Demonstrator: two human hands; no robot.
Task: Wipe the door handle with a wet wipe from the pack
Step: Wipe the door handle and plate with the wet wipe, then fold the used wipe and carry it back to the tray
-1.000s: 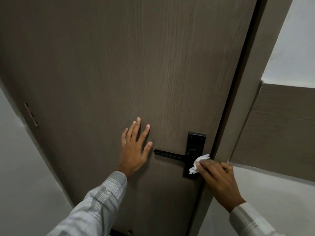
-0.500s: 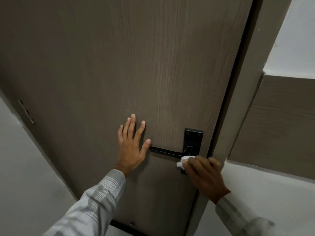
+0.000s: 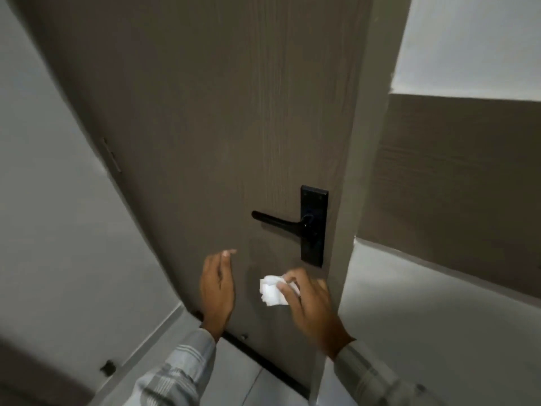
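A black lever door handle (image 3: 278, 222) on a black backplate (image 3: 313, 227) sits on the brown wood-grain door (image 3: 219, 112), lever pointing left. My right hand (image 3: 310, 306) is below the handle, off the door, pinching a crumpled white wet wipe (image 3: 272, 291). Lower left of the handle, my left hand (image 3: 218, 288) is held edge-on with its fingers apart, holding nothing and clear of the door. The pack of wipes is not in view.
The door frame (image 3: 363, 171) runs down just right of the backplate, with a wall (image 3: 453, 288) beyond it. A hinge (image 3: 112, 156) shows on the door's left edge. Light floor (image 3: 234, 370) lies below, with a small dark doorstop (image 3: 107, 367) at lower left.
My right hand has dropped away from the handle with the wipe. My left hand has lifted off the door and lowered. The view has pulled back and tilted down.
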